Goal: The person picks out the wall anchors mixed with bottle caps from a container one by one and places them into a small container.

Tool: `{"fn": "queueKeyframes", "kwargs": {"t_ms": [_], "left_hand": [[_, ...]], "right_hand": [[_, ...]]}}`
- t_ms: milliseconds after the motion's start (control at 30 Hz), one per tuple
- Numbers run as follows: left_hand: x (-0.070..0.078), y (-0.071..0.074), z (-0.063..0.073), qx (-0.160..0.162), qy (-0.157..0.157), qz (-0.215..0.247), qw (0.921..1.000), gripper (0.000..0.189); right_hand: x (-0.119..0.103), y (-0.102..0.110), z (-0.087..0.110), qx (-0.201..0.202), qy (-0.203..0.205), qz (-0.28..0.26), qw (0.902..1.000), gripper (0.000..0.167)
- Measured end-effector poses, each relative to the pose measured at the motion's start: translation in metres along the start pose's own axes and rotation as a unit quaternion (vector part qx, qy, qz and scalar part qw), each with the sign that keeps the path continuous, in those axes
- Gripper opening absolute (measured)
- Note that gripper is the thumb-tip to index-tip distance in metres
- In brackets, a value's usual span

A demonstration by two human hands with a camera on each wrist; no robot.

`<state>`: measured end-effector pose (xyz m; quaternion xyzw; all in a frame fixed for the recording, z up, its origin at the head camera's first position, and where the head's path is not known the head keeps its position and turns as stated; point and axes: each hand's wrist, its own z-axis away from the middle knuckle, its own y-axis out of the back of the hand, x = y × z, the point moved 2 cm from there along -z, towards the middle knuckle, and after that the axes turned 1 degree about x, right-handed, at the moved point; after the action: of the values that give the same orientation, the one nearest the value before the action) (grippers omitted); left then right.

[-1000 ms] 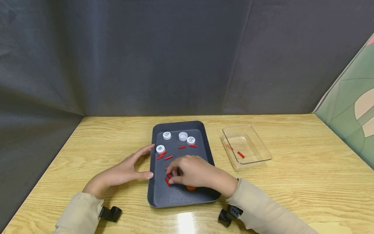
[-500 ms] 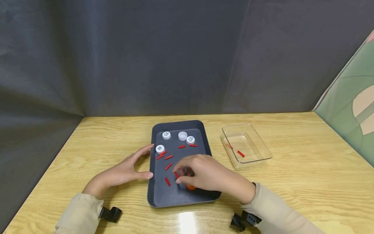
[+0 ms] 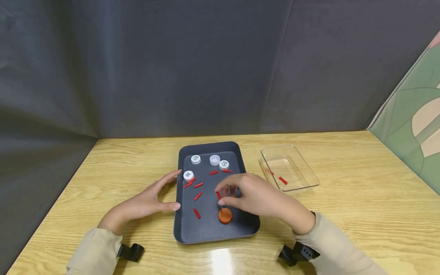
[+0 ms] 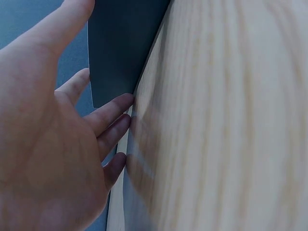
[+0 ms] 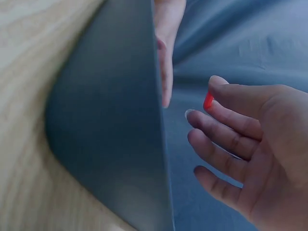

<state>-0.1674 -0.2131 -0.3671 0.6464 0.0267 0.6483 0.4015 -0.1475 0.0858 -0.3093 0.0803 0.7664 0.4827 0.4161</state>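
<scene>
My right hand (image 3: pixel 254 194) pinches a short red stick (image 5: pixel 208 101) between thumb and forefinger, above the dark grey tray (image 3: pixel 206 233). The other fingers of that hand are bent loosely, apart from the stick. On the left side, my left hand (image 3: pixel 144 199) touches the tray's rim with thumb and fingers spread. Several more red sticks, such as one near the front (image 3: pixel 197 213), lie scattered in the tray. An orange round cap (image 3: pixel 225 215) sits in the tray, just in front of my right hand.
White round caps, among them one at the tray's left (image 3: pixel 188 175) and one at its back (image 3: pixel 196 159), rest in the tray. A clear plastic box (image 3: pixel 302 188) with red sticks inside stands to the right on the wooden table (image 3: pixel 361 198). Dark cloth (image 3: pixel 206 68) hangs behind.
My right hand has picked a red stick off the tray and moved right and away from me with it, uncovering the orange cap. The left hand has stayed at the rim.
</scene>
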Motion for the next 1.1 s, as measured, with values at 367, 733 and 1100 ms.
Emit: {"fn": "queueKeyframes", "kwargs": {"t_ms": [367,733,1100], "left_hand": [[0.000,-0.002,0.001,-0.001,-0.002,0.006,1.0000,0.090],[0.000,0.000,0.001,-0.001,0.000,0.003,1.0000,0.090],[0.000,0.000,0.001,-0.003,-0.005,0.009,0.9999,0.089]], "right_hand": [[0.011,0.021,0.006,0.023,-0.025,-0.030,0.9990,0.023],[0.023,0.038,0.007,0.043,-0.051,-0.008,0.9978,0.022],[0.038,0.053,0.014,0.057,-0.080,-0.001,0.9952,0.022]]}}
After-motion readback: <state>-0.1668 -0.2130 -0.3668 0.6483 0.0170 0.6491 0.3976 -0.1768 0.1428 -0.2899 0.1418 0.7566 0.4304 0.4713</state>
